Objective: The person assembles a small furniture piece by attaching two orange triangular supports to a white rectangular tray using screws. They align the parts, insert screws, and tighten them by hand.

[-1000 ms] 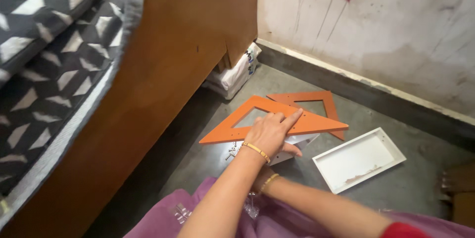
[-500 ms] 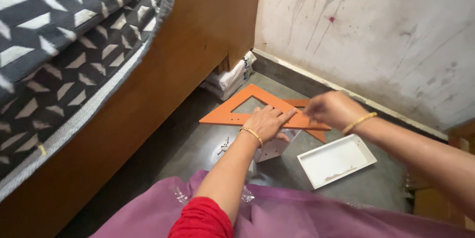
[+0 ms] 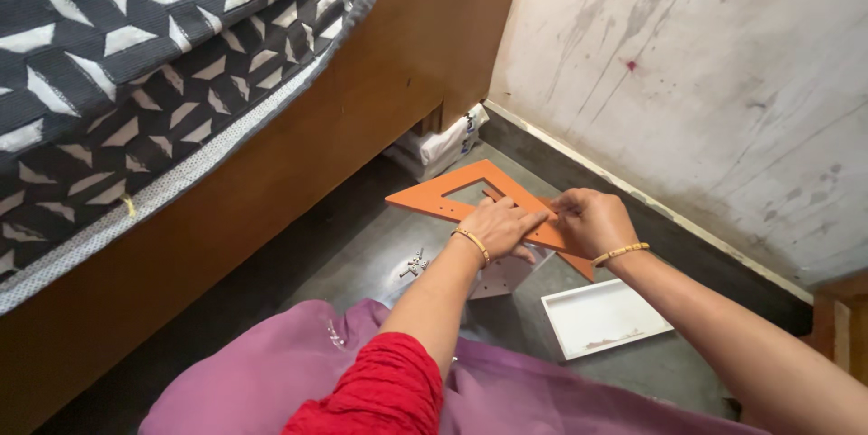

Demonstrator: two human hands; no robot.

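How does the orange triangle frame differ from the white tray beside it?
The orange triangle frame is three-sided with an open middle; the white tray is a rectangle with a closed bottom. Left hand and right hand rest on the frame; the tray lies untouched. Both lie on the grey floor.

Soft, even daylight is falling on the stained white plaster wall (image 3: 705, 82) beyond the hands, leaving it bright but without glare. Deep shadow is pooling under the brown wooden bed frame (image 3: 298, 164) to the left of the hands, dimming the grey floor there. Everything is staying fairly sharp, with slight wide-angle stretching showing toward the edges.
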